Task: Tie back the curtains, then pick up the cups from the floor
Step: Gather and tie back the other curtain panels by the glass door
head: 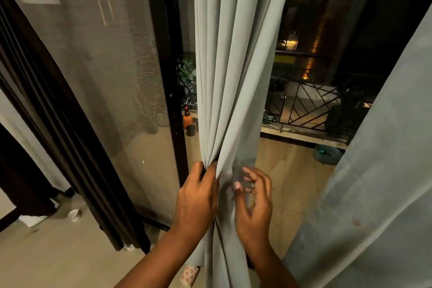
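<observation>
Your left hand [196, 196] grips the gathered curtain [233, 77] to keep its folds bunched; your right hand [253, 203], fingers loosely curled and blurred, works beside it. A cup [74, 214] lies on the floor, far left.

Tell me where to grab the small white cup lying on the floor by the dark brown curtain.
Take the small white cup by its rim and wall, coming from above. It looks tipped on the floor tiles, with the dark brown curtain close on its right, so above is open.
</observation>
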